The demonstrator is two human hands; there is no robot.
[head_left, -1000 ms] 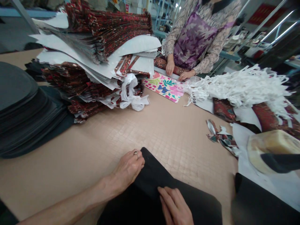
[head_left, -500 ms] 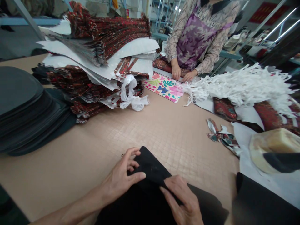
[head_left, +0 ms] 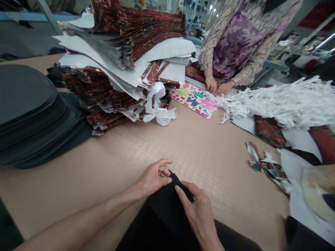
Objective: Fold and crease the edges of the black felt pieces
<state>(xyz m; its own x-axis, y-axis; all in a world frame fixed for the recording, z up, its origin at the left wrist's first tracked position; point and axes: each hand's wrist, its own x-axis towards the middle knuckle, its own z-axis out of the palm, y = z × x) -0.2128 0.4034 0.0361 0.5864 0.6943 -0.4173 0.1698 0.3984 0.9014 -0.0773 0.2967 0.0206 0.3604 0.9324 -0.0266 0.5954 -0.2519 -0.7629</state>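
Observation:
A piece of black fabric (head_left: pixel 159 219) spreads from the bottom edge up to a narrow corner on the table in front of me. My left hand (head_left: pixel 157 177) pinches that corner, its thumb on top and its index finger stretched past the tip. Along the right edge of the same piece, my right hand (head_left: pixel 196 207) grips the fabric between thumb and fingers. The fingers' undersides are hidden by the cloth. More dark material lies under my right wrist at the bottom.
Black oval sheets (head_left: pixel 28 115) are stacked at left. Patterned red-brown fabric pieces (head_left: pixel 154 31) form a tall pile behind. A co-worker's hands (head_left: pixel 217 86) rest near a floral panel (head_left: pixel 195 99). White strips (head_left: pixel 282 103), fabric scraps (head_left: pixel 267 165) and a tape roll (head_left: pixel 318 191) lie at right.
My right hand has moved up along the fabric edge, closer to my left hand. The left hand has closed at the corner. The view has shifted, so the surroundings sit differently.

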